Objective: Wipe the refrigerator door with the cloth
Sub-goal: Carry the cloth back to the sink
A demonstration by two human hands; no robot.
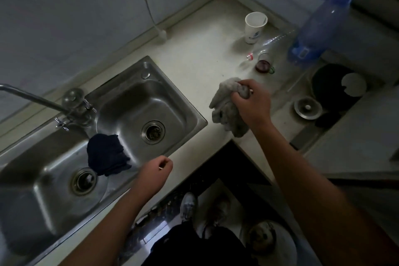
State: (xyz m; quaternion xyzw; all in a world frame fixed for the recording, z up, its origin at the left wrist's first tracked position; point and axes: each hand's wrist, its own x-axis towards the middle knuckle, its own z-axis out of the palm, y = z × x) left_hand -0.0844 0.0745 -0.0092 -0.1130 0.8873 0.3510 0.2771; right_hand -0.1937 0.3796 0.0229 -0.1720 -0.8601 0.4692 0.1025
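A crumpled grey cloth (224, 101) lies on the pale counter (194, 58), right of the sink. My right hand (252, 101) grips its upper bunched part, fingers curled around it. My left hand (154, 171) hovers over the counter's front edge by the sink, fingers loosely curled and holding nothing. A dark blue cloth (106, 154) is draped over the divider between the two sink basins. No refrigerator door shows in this view.
A steel double sink (164, 84) with a faucet (43, 99) fills the left. A paper cup (254, 27), a small glass (263, 65), a lying clear bottle (272, 42) and a blue bottle (317, 26) stand at the back right. A stove burner (332, 90) lies far right.
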